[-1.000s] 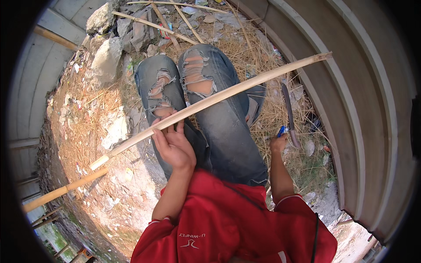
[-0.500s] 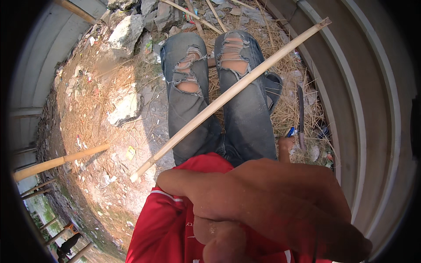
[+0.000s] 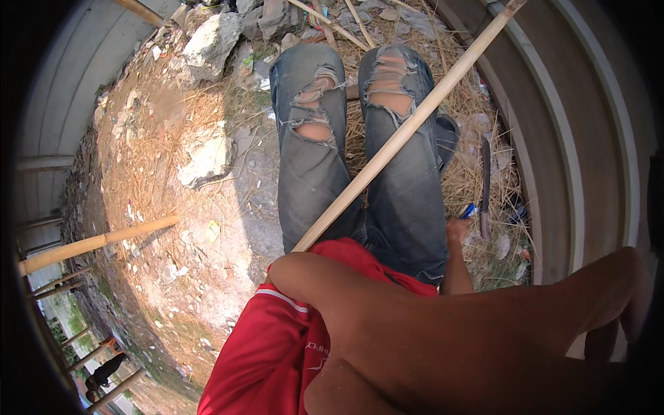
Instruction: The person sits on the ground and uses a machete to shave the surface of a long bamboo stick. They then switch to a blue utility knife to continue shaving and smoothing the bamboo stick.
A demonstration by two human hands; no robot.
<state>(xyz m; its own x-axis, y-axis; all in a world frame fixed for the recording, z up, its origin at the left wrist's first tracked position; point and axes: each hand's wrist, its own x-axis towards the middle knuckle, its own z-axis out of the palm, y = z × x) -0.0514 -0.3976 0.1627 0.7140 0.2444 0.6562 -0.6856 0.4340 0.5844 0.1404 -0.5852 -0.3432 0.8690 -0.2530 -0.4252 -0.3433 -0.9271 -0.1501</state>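
My left arm, bare below a red sleeve, crosses close in front of my chest, its elbow at the left. My left hand (image 3: pixel 612 301) is dark at the right edge; its bent fingers hang apart and nothing shows in them. A pale split bamboo stick (image 3: pixel 415 124) slants across my thighs, its lower end hidden behind my left arm. My right hand (image 3: pixel 458 231) is low beside my right thigh, by a long, dark knife-like tool (image 3: pixel 485 183). Its fingers are too small to make out. A bit of blue packaging (image 3: pixel 469 211) lies at its fingertips.
A ribbed metal sheet (image 3: pixel 581 138) curves along the right. On the left, a bamboo pole (image 3: pixel 104 240) juts in over littered ground with broken concrete (image 3: pixel 211 45). Straw and a dark sandal (image 3: pixel 447 135) lie right of my legs. Another person (image 3: pixel 104 377) is far off, lower left.
My left hand has swung up and to the right, toward the picture's edge. The bamboo stick slants more steeply, and its lower end has gone behind my left arm. My right hand stays low.
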